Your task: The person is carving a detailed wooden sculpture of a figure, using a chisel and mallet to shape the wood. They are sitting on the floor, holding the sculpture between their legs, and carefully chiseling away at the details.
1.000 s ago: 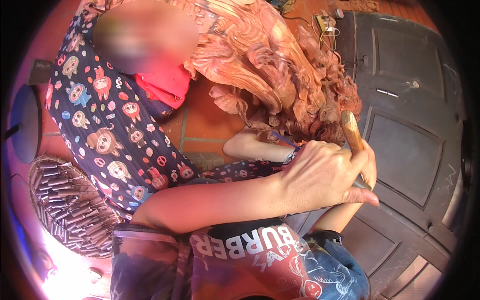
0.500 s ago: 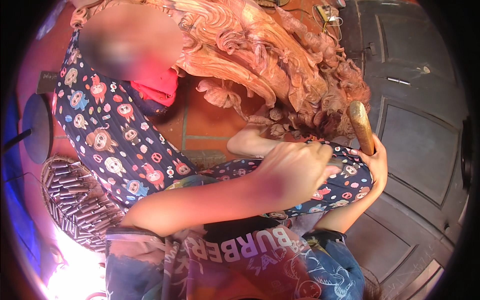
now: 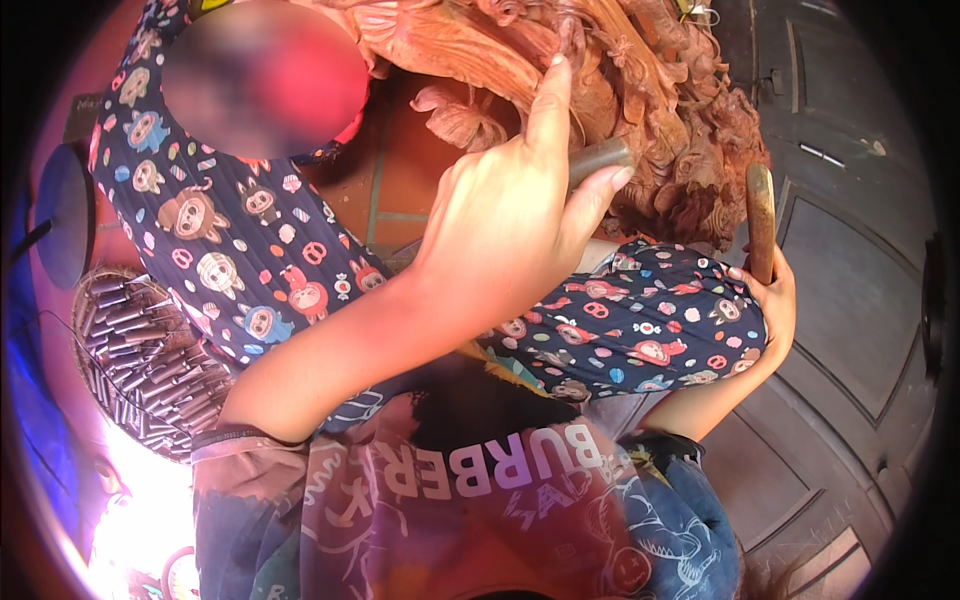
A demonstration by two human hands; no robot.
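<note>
My left hand point(image 3: 510, 210) reaches over the carved reddish wood point(image 3: 480, 55), its index finger stretched out. The fingertip touches the carving or hovers just above it; I cannot tell which. Under the thumb, a dark metal carving chisel point(image 3: 603, 160) is tucked into this hand, with only its blunt round end showing. My right hand point(image 3: 772, 305) rests beside the knee of my patterned trousers point(image 3: 650, 320), wrapped round a worn wooden mallet point(image 3: 761, 215) that stands nearly upright. Its lower part is hidden by the hand and knee.
A round woven basket point(image 3: 85, 340) full of metal chisels stands at the left, below a dark round disc point(image 3: 65, 215). Dark panelled wood point(image 3: 850, 260) lies along the right, with a thin metal piece point(image 3: 822, 154) on it. A blurred patch hides the upper left.
My left hand has swung up and left from beside the knee to the carving, and its index finger has straightened. My right hand still holds the mallet. The whole view has shifted slightly.
</note>
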